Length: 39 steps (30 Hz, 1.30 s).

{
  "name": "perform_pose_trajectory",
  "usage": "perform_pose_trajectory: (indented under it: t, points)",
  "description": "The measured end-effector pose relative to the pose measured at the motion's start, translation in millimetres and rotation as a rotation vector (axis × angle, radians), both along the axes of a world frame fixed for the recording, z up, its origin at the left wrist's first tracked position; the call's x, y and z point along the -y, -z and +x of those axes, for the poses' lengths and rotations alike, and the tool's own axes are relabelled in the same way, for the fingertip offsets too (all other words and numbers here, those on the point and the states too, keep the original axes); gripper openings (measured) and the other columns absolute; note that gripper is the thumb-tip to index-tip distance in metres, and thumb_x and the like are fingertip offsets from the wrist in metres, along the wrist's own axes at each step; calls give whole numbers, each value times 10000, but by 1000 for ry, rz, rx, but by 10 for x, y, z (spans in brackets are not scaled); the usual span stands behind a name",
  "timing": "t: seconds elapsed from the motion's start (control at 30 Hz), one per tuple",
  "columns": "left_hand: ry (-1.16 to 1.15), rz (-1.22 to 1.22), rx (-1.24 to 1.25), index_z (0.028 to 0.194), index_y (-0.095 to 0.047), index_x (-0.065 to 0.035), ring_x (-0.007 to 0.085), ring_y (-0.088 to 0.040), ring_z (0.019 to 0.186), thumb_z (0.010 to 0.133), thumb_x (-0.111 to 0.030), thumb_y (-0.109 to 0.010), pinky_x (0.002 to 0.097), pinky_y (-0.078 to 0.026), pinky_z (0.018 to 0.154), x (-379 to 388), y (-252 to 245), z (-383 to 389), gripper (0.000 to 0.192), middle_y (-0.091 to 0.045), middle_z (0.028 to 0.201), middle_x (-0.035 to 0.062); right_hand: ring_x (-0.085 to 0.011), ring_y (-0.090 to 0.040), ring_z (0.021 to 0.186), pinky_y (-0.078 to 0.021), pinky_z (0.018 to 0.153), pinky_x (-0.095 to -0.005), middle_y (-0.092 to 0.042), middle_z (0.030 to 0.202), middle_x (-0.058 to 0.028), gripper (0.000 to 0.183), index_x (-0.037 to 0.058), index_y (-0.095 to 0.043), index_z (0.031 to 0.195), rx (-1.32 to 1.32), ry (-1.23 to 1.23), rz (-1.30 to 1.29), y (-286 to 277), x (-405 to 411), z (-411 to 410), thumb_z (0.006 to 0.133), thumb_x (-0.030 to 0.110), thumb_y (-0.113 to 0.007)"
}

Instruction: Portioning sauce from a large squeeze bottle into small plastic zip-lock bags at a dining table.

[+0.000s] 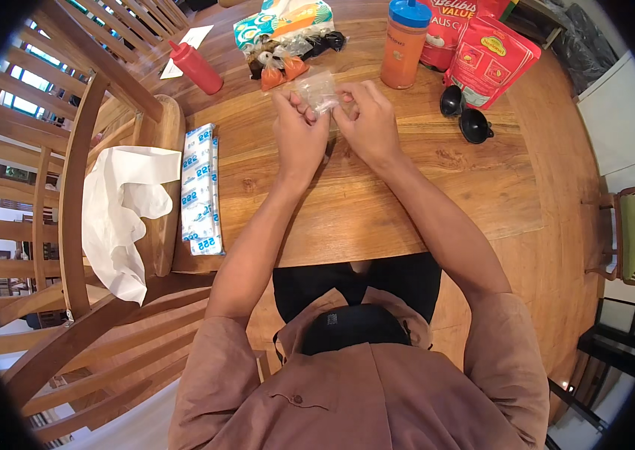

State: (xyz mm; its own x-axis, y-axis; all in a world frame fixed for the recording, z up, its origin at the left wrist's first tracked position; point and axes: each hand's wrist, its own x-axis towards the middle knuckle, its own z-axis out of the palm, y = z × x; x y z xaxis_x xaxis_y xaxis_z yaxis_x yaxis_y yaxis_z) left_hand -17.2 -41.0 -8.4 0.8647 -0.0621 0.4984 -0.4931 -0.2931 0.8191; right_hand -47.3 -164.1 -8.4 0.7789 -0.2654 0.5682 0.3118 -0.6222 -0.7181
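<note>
Above the wooden table [374,208], my left hand [302,135] and my right hand [367,121] pinch a small clear plastic bag [317,89] between them. My left fingers hold its left side; my right fingertips are on its lower right. The bag looks crumpled and holds no visible filling. Just beyond it lie small tied bags of orange sauce [284,73], next to several bags with dark contents [317,46]. To the left, a red squeeze bottle [198,68] stands on the table.
A tissue pack [284,28] lies at the back. An orange tumbler [404,50], red pouches [489,62] and two black funnels [475,125] stand or lie at right. On the left are a blue-printed plastic packet [200,188] and a wooden chair [78,197] bearing a white bag [115,219].
</note>
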Motion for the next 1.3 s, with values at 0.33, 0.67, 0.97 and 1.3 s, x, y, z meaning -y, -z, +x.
perform_pose_trajectory:
  t: [0.33,0.67,0.97,1.3]
  points:
    - [-40,-114,-66,763,-620,29,163,-635,655,740,-14,-720,285,-490,620,-56,78,67,112,-655,710,104,-330,-637,792,-515,685,-426,-636,861,-150,162,13,-612,897,56,-23,-37,57,-26,55,781,109,-671]
    - [-82,46,62,976,-694,60,190,-689,773,834,-77,-647,307,-529,731,-9,-7,-30,203,-718,872,161,-317,-652,746,-530,659,-400,-649,842,-186,229,-24,-658,983,73,-73,57,56,-95,34,788,96,-659]
    - [-66,46,129,980,-679,58,292,-691,811,807,-52,-612,353,-530,725,6,22,-5,215,-694,895,210,-241,-619,734,-540,650,-328,-575,861,-125,210,-12,-583,870,56,-25,133,35,-45,73,734,43,-733]
    - [13,9,-19,1075,-642,37,218,-688,771,834,-56,-632,319,-530,672,-21,36,42,258,-699,880,149,-267,-663,727,-537,640,-347,-651,839,-182,148,-42,-645,915,48,-113,164,22,-62,54,805,55,-666]
